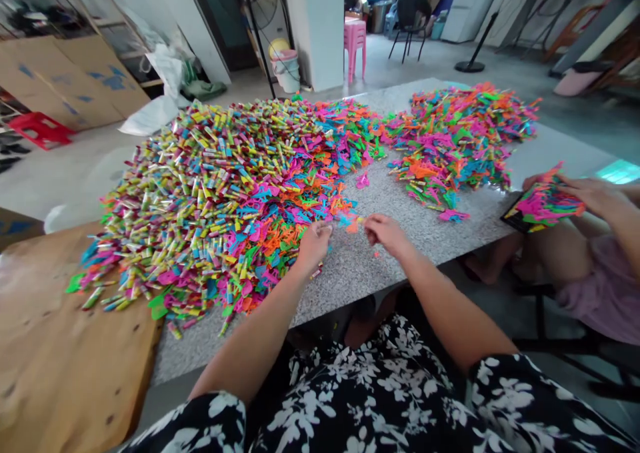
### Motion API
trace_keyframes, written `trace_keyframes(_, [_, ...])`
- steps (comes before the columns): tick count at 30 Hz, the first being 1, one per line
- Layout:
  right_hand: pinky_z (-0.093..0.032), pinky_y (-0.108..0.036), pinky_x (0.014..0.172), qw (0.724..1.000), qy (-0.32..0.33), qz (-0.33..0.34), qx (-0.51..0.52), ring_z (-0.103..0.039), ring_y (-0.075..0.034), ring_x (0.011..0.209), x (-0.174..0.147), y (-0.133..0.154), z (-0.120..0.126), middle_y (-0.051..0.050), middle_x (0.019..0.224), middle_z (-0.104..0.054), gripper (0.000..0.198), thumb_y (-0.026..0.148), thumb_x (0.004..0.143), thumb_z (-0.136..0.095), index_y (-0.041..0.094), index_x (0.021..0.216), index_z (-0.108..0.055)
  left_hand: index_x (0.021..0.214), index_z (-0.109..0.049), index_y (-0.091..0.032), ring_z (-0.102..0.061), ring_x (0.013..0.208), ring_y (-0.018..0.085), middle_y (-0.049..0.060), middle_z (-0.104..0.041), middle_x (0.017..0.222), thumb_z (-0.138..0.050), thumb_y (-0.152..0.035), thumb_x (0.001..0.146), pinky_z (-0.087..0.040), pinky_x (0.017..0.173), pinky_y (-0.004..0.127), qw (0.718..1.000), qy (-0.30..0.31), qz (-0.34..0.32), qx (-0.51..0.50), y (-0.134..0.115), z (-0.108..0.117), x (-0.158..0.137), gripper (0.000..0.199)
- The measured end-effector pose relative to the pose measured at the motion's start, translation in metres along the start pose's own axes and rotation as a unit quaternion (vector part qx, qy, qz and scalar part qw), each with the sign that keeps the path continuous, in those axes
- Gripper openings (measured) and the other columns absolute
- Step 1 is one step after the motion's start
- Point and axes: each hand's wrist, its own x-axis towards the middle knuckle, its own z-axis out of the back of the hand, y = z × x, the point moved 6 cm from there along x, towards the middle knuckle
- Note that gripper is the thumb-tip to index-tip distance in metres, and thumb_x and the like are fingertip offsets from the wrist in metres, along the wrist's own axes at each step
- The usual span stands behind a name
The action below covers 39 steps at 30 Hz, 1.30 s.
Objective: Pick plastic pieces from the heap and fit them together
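Note:
My left hand point(314, 243) is pinched at the edge of a wide heap of small wrapped tubes point(200, 173) with yellow, red and blue labels. What its fingertips hold is too small to name. To its right, my right hand point(387, 234) is closed, its fingertips on a tiny yellow and orange plastic piece point(356, 225). Loose flat plastic pieces point(295, 233) in orange, pink, green and blue lie beside my left hand, along the heap's near right side. A single pink piece point(362, 181) rests on the speckled stone table point(350, 273) beyond my hands.
A second pile of coloured pieces point(460, 139) covers the table's far right. At the right, another person's hands point(595, 193) hold a bunch of such pieces over a black tray point(515, 216). A wooden board point(65, 353) adjoins the table at the left.

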Motion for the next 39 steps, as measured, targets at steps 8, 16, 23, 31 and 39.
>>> trace_keyframes(8, [-0.053,-0.020,0.048,0.976,-0.213,0.023,-0.045,-0.070,-0.012,0.060,0.067,0.029,0.061,-0.006,0.103,-0.077,0.023,0.033,0.099,-0.056,0.020,0.117,-0.063,0.159,-0.051,-0.023,-0.020,0.165,0.042,0.015,-0.030,0.178,-0.069,-0.033,0.092,-0.019,0.132,0.062,0.811,0.074,-0.203,0.544,-0.030,-0.050,0.078,0.070])
trace_keyframes(16, [-0.044,-0.047,0.119,0.860,-0.156,0.046,-0.483,-0.057,-0.035,0.142,0.137,0.023,0.019,-0.022,0.156,-0.056,0.052,0.024,0.098,-0.058,0.015,0.149,-0.063,0.161,-0.049,-0.023,-0.034,0.159,0.044,0.021,-0.040,0.171,-0.083,-0.044,0.082,-0.023,0.130,0.063,0.725,0.245,-0.218,0.606,-0.022,-0.050,0.071,0.088])
trace_keyframes(23, [-0.036,-0.057,0.121,0.786,-0.018,0.068,-0.615,-0.041,-0.039,0.154,0.177,0.018,-0.040,-0.017,0.168,-0.043,0.059,0.058,0.105,-0.051,0.032,0.158,-0.056,0.153,-0.054,-0.024,-0.038,0.158,0.039,0.018,-0.046,0.167,-0.092,-0.039,0.075,-0.035,0.126,0.054,0.721,0.285,-0.272,0.569,-0.012,-0.020,0.032,0.088])
trace_keyframes(31, [-0.036,-0.052,0.120,0.761,0.069,0.165,-0.624,-0.044,-0.034,0.149,0.111,-0.008,-0.099,-0.012,0.159,-0.055,0.048,0.047,0.102,-0.056,0.030,0.146,-0.067,0.119,-0.070,-0.022,-0.049,0.146,0.033,0.012,-0.065,0.145,-0.077,-0.025,0.088,-0.035,0.125,0.055,0.735,0.253,-0.368,0.511,-0.018,-0.014,0.001,0.032])
trace_keyframes(39, [-0.053,-0.041,0.098,0.793,-0.003,0.096,-0.602,-0.071,-0.033,0.114,0.121,0.011,-0.123,-0.022,0.123,-0.074,0.046,0.045,0.109,-0.046,0.013,0.132,-0.069,0.089,-0.064,-0.024,-0.064,0.076,0.020,0.001,-0.067,0.079,-0.071,-0.043,0.095,-0.052,0.076,0.033,0.934,-0.021,-0.230,0.274,-0.027,0.058,-0.007,0.021])
